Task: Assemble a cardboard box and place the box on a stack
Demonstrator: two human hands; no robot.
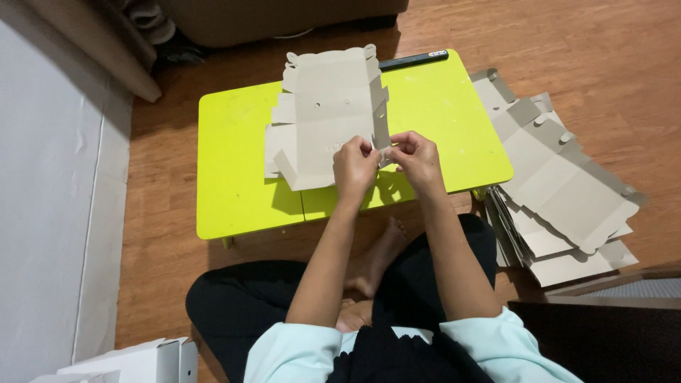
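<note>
Flat grey cardboard box blank (323,117) lying on a lime-green low table (234,156). Left hand (355,168) and right hand (418,159) pinch a side flap at its near right edge — apparently thumb against forefinger. Light, stiff, creasable sheet — best held by its edges.

Wooden floor (567,42), lime low table (234,156), perhaps sofa (277,18)

white box (142,362): cut off by bottom edge | cardboard blank (326,113): near corner hidden behind hands
</note>
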